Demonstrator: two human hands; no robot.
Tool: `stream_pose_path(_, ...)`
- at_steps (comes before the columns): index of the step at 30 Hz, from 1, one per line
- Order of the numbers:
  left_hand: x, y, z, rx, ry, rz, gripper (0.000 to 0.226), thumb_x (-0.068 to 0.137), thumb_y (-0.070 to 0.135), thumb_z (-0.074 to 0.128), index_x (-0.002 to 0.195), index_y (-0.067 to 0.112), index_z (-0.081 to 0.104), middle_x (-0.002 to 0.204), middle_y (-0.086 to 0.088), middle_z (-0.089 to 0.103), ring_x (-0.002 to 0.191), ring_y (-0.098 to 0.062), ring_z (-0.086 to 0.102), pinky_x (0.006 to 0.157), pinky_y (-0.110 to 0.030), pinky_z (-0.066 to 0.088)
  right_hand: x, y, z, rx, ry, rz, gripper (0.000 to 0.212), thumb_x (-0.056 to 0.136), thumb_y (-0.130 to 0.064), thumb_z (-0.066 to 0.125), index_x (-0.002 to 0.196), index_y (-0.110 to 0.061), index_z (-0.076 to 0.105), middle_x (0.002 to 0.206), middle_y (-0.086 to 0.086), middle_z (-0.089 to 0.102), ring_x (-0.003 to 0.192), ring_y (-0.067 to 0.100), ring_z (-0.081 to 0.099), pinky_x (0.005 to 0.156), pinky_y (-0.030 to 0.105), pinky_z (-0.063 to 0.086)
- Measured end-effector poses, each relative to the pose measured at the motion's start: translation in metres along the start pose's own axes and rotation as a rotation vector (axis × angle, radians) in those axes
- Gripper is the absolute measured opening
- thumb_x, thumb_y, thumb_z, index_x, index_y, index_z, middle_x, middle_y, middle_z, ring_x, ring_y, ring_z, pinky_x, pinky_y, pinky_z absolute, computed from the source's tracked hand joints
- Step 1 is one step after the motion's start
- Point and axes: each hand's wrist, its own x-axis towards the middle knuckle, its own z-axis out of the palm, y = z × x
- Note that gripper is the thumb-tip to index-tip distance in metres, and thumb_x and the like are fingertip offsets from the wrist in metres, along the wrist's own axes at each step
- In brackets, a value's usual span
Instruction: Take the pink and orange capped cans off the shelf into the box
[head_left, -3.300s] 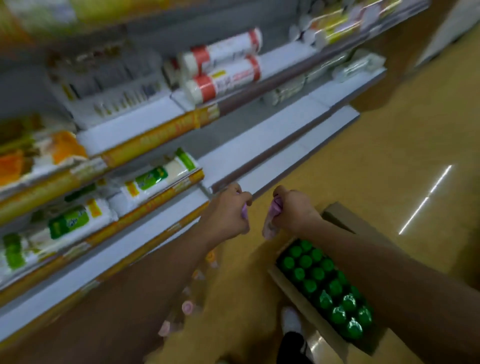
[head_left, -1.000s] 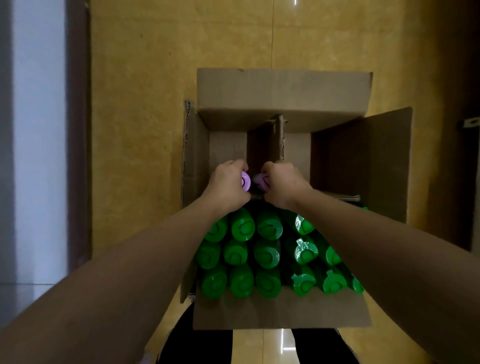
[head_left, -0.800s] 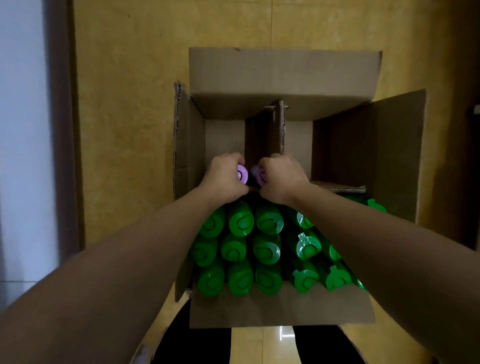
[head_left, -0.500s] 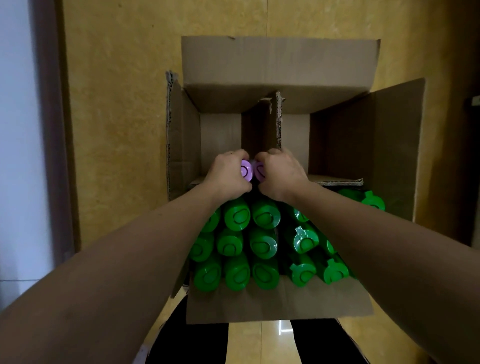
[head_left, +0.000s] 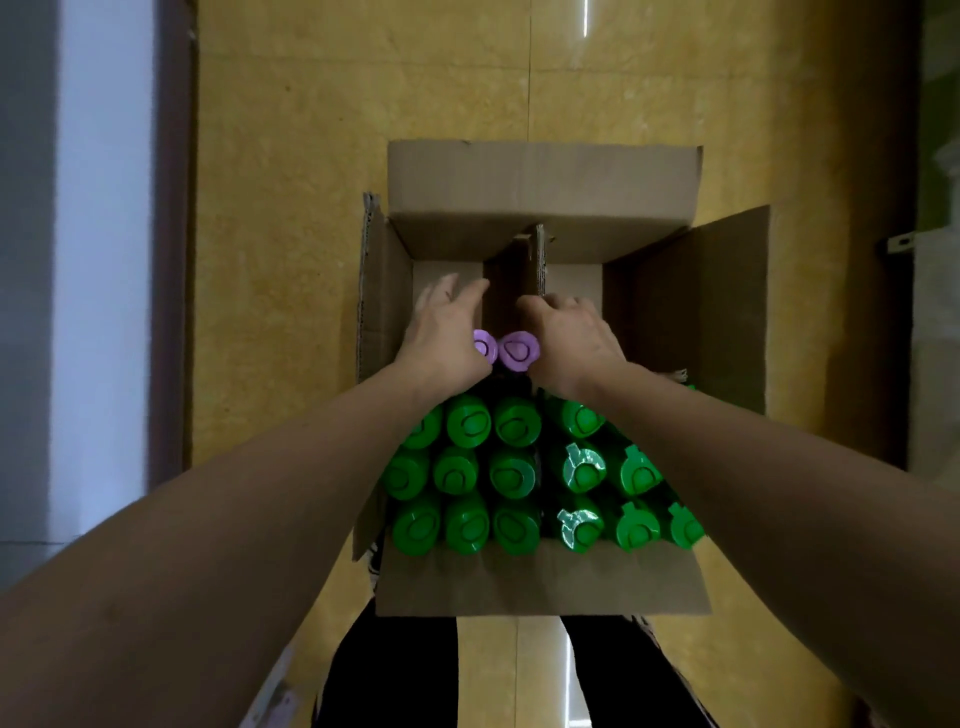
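Frame centre: left hand (head_left: 444, 338) has let go, fingers now spread above its purple-capped bottle (head_left: 486, 349) | right hand (head_left: 569, 340) stays curled beside the second purple-capped bottle (head_left: 518, 352), grip unclear | both stand in the cardboard box (head_left: 540, 587) behind green-capped bottles (head_left: 467, 470); placing looks nearly finished.

No legible text anywhere.

Dim, warm light is seen throughout; a glare streak is reflected on the floor (head_left: 585, 18) at top centre, edges are bent, and slight blur is noted.
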Motion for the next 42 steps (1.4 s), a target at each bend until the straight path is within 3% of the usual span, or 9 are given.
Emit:
stream_pose_path(4, -0.027, 0.036, -0.050, 0.050, 0.087, 0.032, 0.102, 0.078, 0.026, 0.085, 0.158, 0.029, 0.023, 0.167, -0.007, 0.010, 0.154, -0.028, 0.003, 0.124, -0.047, 0.020, -0.029, -0.012, -0.060, -0.057, 0.063, -0.017, 0.090, 0.079, -0.034, 0.079, 0.154, -0.026, 0.030, 0.146, 0.013, 0.042, 0.132, 0.036, 0.038, 0.106, 0.049, 0.043)
stream_pose_path(11, -0.107, 0.115, -0.167, 0.192, 0.246, 0.117, 0.100, 0.080, 0.043, 0.080, 0.159, 0.031, 0.020, 0.168, -0.007, 0.007, 0.154, -0.032, 0.003, 0.122, -0.053, 0.022, -0.121, -0.040, -0.198, -0.146, 0.246, -0.099, 0.082, 0.086, -0.037, 0.072, 0.155, -0.029, 0.028, 0.154, 0.012, 0.037, 0.140, 0.036, 0.030, 0.110, 0.050, 0.035)
stream_pose_path(19, -0.259, 0.213, -0.302, 0.350, 0.527, 0.117, 0.093, 0.086, 0.057, 0.067, 0.159, 0.033, 0.014, 0.168, -0.006, 0.003, 0.154, -0.032, 0.000, 0.120, -0.055, 0.023, -0.262, -0.091, -0.356, -0.282, 0.421, -0.236, 0.090, 0.085, -0.043, 0.074, 0.157, -0.030, 0.022, 0.160, 0.012, 0.027, 0.146, 0.037, 0.024, 0.112, 0.052, 0.033)
stream_pose_path(26, -0.395, 0.261, -0.403, 0.384, 0.763, 0.083, 0.091, 0.088, 0.056, 0.064, 0.160, 0.032, 0.014, 0.169, -0.006, -0.002, 0.154, -0.032, -0.004, 0.120, -0.054, 0.021, -0.374, -0.163, -0.449, -0.343, 0.608, -0.426, 0.093, 0.082, -0.045, 0.077, 0.156, -0.029, 0.023, 0.160, 0.011, 0.027, 0.145, 0.036, 0.025, 0.110, 0.051, 0.036)
stream_pose_path(33, -0.495, 0.245, -0.440, 0.408, 0.891, 0.023, 0.085, 0.089, 0.050, 0.063, 0.158, 0.029, 0.019, 0.168, -0.009, -0.001, 0.154, -0.035, -0.004, 0.119, -0.057, 0.022, -0.467, -0.223, -0.467, -0.377, 0.733, -0.517, 0.091, 0.084, -0.041, 0.075, 0.156, -0.028, 0.022, 0.154, 0.013, 0.032, 0.141, 0.037, 0.029, 0.107, 0.053, 0.038)
stream_pose_path(42, -0.592, 0.195, -0.417, 0.418, 0.924, -0.073, 0.082, 0.090, 0.047, 0.060, 0.158, 0.031, 0.018, 0.168, -0.008, 0.000, 0.154, -0.034, -0.004, 0.118, -0.059, 0.019, -0.529, -0.278, -0.444, -0.432, 0.776, -0.663, 0.095, 0.082, -0.048, 0.075, 0.157, -0.030, 0.019, 0.157, 0.011, 0.029, 0.143, 0.036, 0.026, 0.109, 0.055, 0.037)
